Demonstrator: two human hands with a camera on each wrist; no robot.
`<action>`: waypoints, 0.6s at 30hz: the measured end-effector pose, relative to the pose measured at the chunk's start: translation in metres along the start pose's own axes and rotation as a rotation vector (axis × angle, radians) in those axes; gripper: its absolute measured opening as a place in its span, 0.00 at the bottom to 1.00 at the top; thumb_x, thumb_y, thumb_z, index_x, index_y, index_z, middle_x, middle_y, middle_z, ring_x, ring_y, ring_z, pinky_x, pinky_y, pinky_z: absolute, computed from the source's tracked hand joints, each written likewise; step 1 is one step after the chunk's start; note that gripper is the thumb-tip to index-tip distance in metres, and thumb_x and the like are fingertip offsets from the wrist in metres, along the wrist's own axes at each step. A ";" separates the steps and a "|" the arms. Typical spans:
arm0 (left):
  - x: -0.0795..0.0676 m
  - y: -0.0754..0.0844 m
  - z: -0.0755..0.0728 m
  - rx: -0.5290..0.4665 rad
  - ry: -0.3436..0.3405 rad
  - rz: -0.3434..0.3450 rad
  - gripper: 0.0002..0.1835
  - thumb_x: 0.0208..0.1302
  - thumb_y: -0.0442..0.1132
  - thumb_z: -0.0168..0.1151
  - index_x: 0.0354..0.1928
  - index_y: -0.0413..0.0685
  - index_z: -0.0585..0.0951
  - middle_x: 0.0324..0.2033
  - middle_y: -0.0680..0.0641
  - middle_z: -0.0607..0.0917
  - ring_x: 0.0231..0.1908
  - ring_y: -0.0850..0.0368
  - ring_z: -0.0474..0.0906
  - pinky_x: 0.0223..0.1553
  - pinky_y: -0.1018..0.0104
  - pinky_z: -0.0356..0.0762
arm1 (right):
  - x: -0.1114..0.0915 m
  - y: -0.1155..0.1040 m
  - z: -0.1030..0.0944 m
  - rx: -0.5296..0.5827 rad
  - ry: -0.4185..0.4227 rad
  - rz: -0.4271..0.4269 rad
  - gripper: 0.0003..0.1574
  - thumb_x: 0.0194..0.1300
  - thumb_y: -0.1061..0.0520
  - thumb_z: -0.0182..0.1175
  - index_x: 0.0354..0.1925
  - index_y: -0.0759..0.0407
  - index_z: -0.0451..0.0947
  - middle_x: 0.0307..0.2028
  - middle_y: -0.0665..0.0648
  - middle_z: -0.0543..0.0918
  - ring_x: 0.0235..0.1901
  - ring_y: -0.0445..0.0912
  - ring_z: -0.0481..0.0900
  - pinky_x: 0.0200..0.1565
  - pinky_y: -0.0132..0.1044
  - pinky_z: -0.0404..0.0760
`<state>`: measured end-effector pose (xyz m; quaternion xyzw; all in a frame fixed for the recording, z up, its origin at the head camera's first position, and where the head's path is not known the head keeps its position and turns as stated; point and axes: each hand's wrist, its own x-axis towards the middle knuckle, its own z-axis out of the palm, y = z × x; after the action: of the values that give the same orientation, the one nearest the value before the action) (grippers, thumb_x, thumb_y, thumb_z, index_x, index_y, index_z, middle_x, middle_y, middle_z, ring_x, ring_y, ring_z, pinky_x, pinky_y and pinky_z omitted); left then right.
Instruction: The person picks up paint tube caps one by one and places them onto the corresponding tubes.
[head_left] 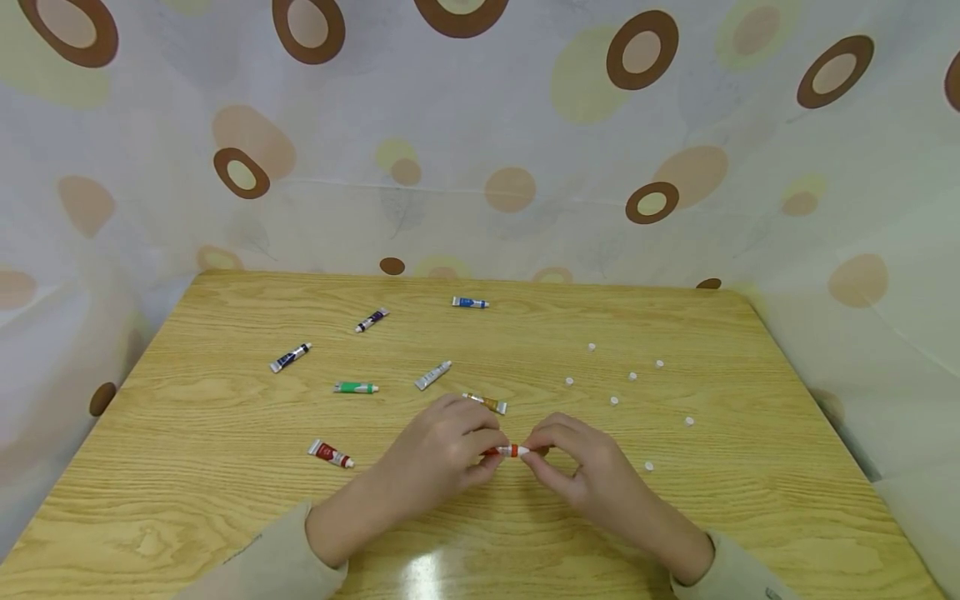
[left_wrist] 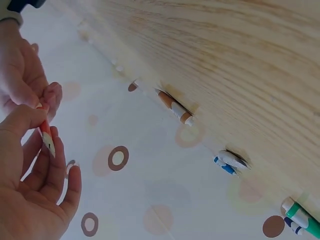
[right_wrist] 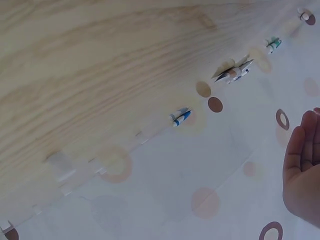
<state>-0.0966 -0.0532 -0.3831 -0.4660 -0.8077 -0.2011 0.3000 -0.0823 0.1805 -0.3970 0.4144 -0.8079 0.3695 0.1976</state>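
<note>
An orange-red paint tube (head_left: 513, 451) lies lengthwise between the two hands, low over the table. My left hand (head_left: 448, 446) pinches its body between thumb and fingers, hiding part of the tube. At the white tip on the other end, my right hand (head_left: 592, 467) pinches with thumb and forefinger. The left wrist view shows the same paint tube (left_wrist: 46, 131) slanting between the two hands. Just beyond the left fingers lies an ochre paint tube (head_left: 491, 404), partly covered by them. In the right wrist view only part of the right hand (right_wrist: 305, 170) shows, at the edge.
Other paint tubes lie spread over the left and middle table: dark red (head_left: 331, 454), green (head_left: 356, 387), silver (head_left: 433, 375), dark blue (head_left: 291, 357), purple (head_left: 372, 320) and blue (head_left: 470, 302). Several small white caps (head_left: 614, 401) are scattered on the right. A patterned curtain (head_left: 480, 125) surrounds the table.
</note>
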 end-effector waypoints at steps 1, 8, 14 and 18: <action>0.000 0.000 0.000 -0.001 0.001 -0.005 0.06 0.50 0.37 0.80 0.31 0.51 0.90 0.33 0.56 0.88 0.38 0.62 0.84 0.47 0.68 0.83 | 0.000 0.000 0.000 -0.030 0.010 -0.019 0.03 0.71 0.58 0.65 0.39 0.56 0.84 0.35 0.50 0.85 0.34 0.40 0.82 0.41 0.23 0.82; -0.002 -0.003 0.001 -0.036 -0.021 -0.034 0.08 0.49 0.39 0.81 0.31 0.51 0.90 0.32 0.56 0.88 0.36 0.63 0.84 0.47 0.68 0.82 | 0.003 0.002 -0.001 -0.265 0.034 -0.155 0.22 0.78 0.47 0.54 0.35 0.60 0.85 0.35 0.53 0.86 0.34 0.44 0.85 0.40 0.30 0.85; -0.002 -0.003 0.001 -0.040 -0.020 -0.021 0.08 0.48 0.38 0.81 0.31 0.51 0.90 0.32 0.56 0.87 0.37 0.62 0.84 0.47 0.69 0.82 | 0.003 0.001 -0.001 -0.320 0.032 -0.208 0.22 0.79 0.50 0.54 0.33 0.59 0.86 0.33 0.52 0.86 0.34 0.44 0.85 0.39 0.33 0.85; 0.000 -0.002 0.001 -0.036 -0.007 -0.012 0.08 0.49 0.37 0.81 0.31 0.51 0.90 0.32 0.56 0.88 0.37 0.62 0.84 0.46 0.69 0.82 | 0.005 0.001 -0.001 -0.274 0.026 -0.178 0.21 0.79 0.49 0.55 0.34 0.59 0.86 0.33 0.51 0.87 0.33 0.43 0.85 0.39 0.31 0.84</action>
<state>-0.0984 -0.0541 -0.3839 -0.4670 -0.8078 -0.2158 0.2877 -0.0854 0.1789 -0.3939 0.4486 -0.8082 0.2424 0.2948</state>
